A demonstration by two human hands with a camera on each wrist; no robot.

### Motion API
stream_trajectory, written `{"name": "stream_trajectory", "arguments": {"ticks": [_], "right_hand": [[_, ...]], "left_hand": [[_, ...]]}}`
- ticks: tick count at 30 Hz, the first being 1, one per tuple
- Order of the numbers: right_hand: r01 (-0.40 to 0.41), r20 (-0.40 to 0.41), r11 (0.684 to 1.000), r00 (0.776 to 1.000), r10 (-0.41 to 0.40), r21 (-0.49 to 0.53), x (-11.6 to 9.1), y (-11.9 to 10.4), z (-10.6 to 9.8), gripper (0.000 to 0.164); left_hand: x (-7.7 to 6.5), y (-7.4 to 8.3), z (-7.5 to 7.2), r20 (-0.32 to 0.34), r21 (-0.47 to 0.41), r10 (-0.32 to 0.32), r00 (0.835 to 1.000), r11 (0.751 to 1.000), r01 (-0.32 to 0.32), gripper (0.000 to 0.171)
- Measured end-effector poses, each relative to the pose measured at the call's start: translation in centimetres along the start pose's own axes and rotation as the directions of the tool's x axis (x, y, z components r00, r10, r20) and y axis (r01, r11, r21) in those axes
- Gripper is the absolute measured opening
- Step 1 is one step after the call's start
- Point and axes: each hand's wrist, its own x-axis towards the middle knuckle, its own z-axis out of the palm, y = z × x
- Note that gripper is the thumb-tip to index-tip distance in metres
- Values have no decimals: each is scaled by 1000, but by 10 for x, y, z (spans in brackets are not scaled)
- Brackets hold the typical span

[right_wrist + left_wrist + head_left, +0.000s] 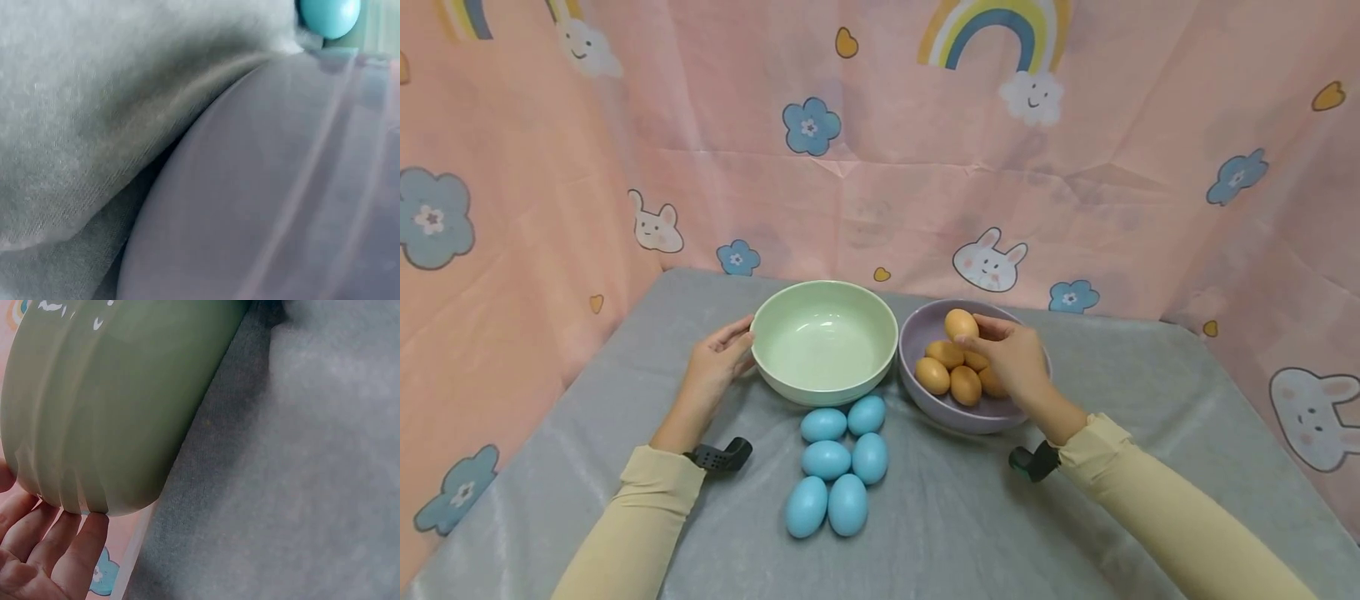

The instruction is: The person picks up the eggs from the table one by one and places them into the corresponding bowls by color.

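Note:
My right hand (1013, 357) pinches a brown egg (961, 324) between thumb and fingers, above the purple bowl (977, 423). Several more brown eggs (932, 377) lie inside that bowl. On the left, the fingertips of my left hand (713, 367) rest against the outer wall of a pale green bowl (823, 337), whose visible inside holds nothing. The left wrist view shows those fingers fairly straight along the green bowl's side (119, 412). Only the purple bowl's outer wall (250, 187) fills the right wrist view; the right hand is out of sight there.
Several blue eggs (826, 460) lie in two columns on the grey cloth (940, 517), in front of the green bowl. Both bowls stand side by side near the back edge. A pink patterned curtain (887, 200) encloses the back and sides.

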Motion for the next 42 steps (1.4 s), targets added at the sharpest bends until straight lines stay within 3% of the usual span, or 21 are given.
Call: {"name": "stream_trajectory", "arguments": {"ticks": [8, 25, 31, 36, 42], "right_hand": [[1, -29, 1000, 1000, -2, -17, 17, 4, 7, 55], [-14, 29, 1000, 999, 14, -4, 34, 15, 22, 54], [61, 43, 988, 998, -56, -143, 35, 16, 24, 54], [187, 68, 940, 982, -175, -287, 34, 17, 27, 53], [181, 90, 932, 983, -160, -313, 35, 18, 28, 52]], "left_hand": [[-1, 0, -3, 7, -8, 14, 1000, 1000, -14, 52], [-2, -2, -2, 11, -15, 19, 1000, 1000, -19, 52], [-2, -1, -2, 11, -10, 14, 1000, 1000, -14, 53], [-2, 0, -1, 13, -8, 8, 1000, 1000, -8, 53], [-1, 2, 0, 16, -17, 4, 1000, 1000, -3, 51]]}}
